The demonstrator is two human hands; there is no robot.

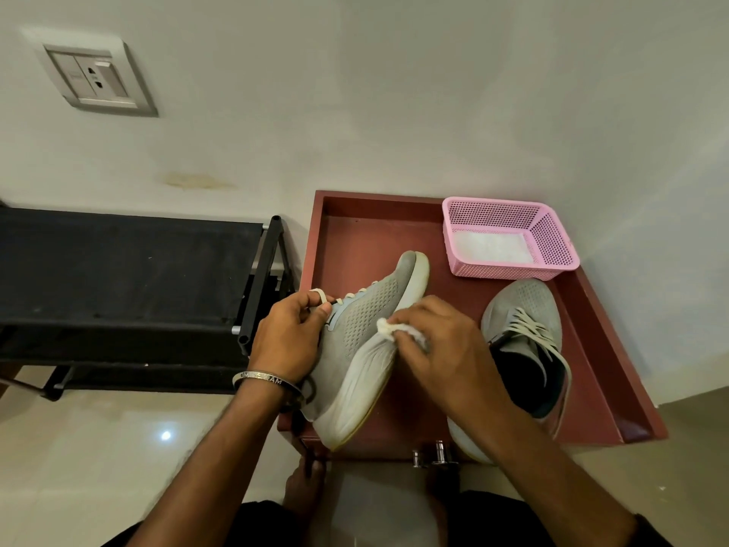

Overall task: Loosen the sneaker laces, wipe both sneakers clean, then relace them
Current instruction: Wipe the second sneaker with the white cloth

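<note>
Pale wall fills the upper part of the view, with a switch plate (100, 77) high on the left and a black rack (130, 286) standing beside a red-brown table (367, 238) that has a raised rim along its back and right sides. On that table, at the back right, sits a pink basket (509, 236) with something white lying in it.

Wiping is the step in hand. The left hand (290, 337) holds the lifted sneaker (367, 333) tipped on its side, sole turned toward the camera, toe pointing to the wall; its grip is curled round the tongue end, with a loop of lace (321, 296) caught over one finger. The right hand (438, 349) pinches a small white cloth (388, 329) in its grip and presses it against the edge of the sole near the forefoot. The second sneaker (528, 349) rests upright on the table just right of that hand, its laces slack but threaded; whether it has been wiped I cannot tell.

By my reading the task is around its middle. The next move likely calls for drawing the cloth along the sole rim while the left hand turns the shoe to bring fresh surface up, keeping the loose lace clear of the cloth.

Open room lies on the bare table behind the lifted toe. The second sneaker crowds the right hand's side, and the rack's post stands near the left knuckles, so wide swings to either side look tight
</note>
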